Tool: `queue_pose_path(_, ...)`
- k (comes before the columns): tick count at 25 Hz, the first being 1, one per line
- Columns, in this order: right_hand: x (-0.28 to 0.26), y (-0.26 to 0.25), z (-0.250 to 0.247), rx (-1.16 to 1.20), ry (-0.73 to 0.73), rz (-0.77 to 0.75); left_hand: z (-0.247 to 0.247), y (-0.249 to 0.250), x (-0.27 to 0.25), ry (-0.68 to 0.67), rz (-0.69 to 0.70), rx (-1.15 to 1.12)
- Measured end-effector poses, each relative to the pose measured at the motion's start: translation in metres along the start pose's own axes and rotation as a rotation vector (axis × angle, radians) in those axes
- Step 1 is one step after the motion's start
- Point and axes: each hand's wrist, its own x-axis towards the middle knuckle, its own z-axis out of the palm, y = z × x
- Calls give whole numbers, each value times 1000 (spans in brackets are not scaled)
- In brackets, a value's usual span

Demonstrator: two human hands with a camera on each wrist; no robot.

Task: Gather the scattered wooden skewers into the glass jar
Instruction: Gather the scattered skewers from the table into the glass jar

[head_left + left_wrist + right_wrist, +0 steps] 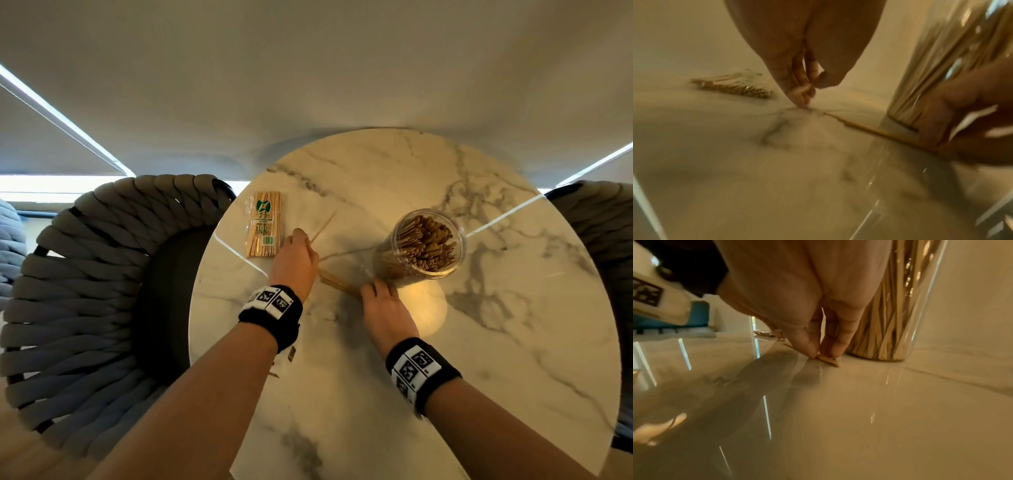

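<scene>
Marble table: glass jar packed with skewers; left hand pinching one skewer; right hand pinching loose skewers beside jar; packet.

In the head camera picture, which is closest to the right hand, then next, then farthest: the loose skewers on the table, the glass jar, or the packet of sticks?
From the right hand:
1. Loose skewers, touching its fingertips, just left.
2. Glass jar, just beyond, slightly right.
3. Packet of sticks, far left, past the left hand.
</scene>
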Motion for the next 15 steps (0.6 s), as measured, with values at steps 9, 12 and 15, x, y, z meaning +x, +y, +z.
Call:
queue_pose_path(9,-26,3,17,-118,-192,152,33,-8,-88,-105,-511,-542)
queue_pose_path(12,-42,5,13,-69,-168,160,49,1,-110,-176,-560,-573)
queue_pose_path(15,-59,4,-5,345,-259,272,56,12,-129,-248,-538,-604)
